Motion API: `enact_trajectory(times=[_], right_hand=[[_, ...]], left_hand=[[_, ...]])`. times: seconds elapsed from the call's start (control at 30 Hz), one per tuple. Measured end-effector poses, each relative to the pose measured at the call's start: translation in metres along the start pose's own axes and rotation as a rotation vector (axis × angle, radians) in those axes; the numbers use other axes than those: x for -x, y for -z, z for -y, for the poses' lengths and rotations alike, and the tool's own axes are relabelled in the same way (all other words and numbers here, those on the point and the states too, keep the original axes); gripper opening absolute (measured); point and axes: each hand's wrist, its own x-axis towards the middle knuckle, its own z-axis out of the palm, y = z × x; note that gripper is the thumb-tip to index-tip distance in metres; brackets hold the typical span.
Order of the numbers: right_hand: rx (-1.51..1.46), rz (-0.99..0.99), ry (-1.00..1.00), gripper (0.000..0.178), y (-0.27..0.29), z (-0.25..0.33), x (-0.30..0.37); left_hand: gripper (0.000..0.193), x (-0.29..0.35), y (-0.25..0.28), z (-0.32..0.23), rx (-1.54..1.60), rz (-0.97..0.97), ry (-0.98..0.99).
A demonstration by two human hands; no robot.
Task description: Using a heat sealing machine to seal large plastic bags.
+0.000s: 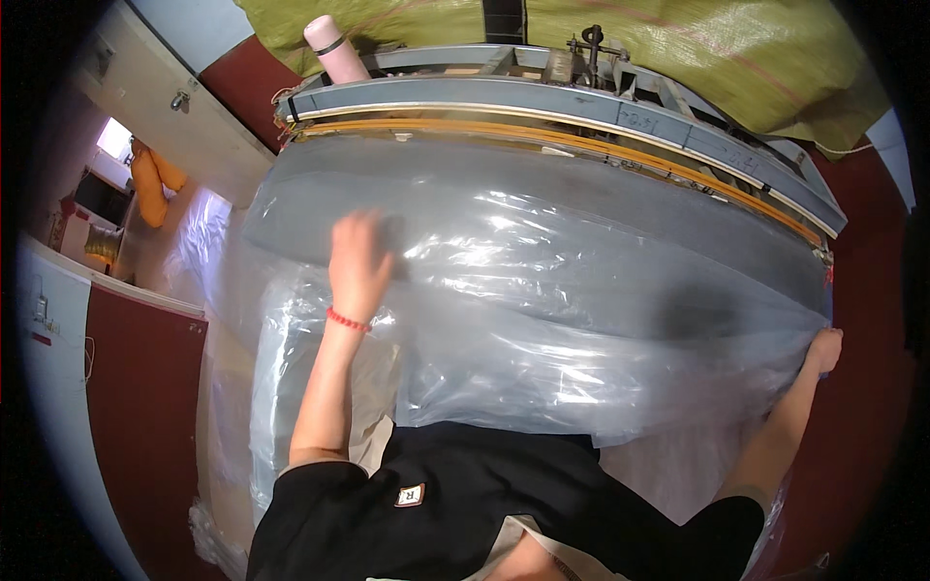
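A wide sheet of clear plastic film [504,320] spreads over a grey surface in front of me, with wrinkles and bright glints across it. At its right edge, my right hand [825,351] is closed on the film, which pulls into folds toward my fingers. My left hand [358,257], with a red bead bracelet [347,320] at the wrist, is over the left part of the film. Its fingers are smeared by motion, and I cannot tell whether it touches the sheet.
Beyond the film runs a long grey metal frame [504,94] with an orange strip [465,126] along it. A pink bottle [334,48] leans at its left end. Green woven sheeting [727,58] hangs behind. More plastic hangs near my body; an open door [174,87] stands at left.
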Motion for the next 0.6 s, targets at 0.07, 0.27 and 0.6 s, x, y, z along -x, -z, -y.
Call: enact_trajectory(times=[0.07, 0.27, 0.6], right_hand=[[0.004, 0.008, 0.007, 0.030, -0.002, 0.004, -0.002], [-0.061, 0.022, -0.017, 0.033, -0.005, -0.001, -0.007], [-1.446, 0.027, -0.083, 0.034, -0.043, -0.079, -0.059]], left_hand=[[0.049, -0.021, -0.009, -0.001, 0.029, 0.023, -0.154], [0.054, -0.020, -0.029, 0.004, 0.104, 0.346, -0.332], [0.027, -0.047, -0.067, 0.031, 0.220, 0.031, 0.024]])
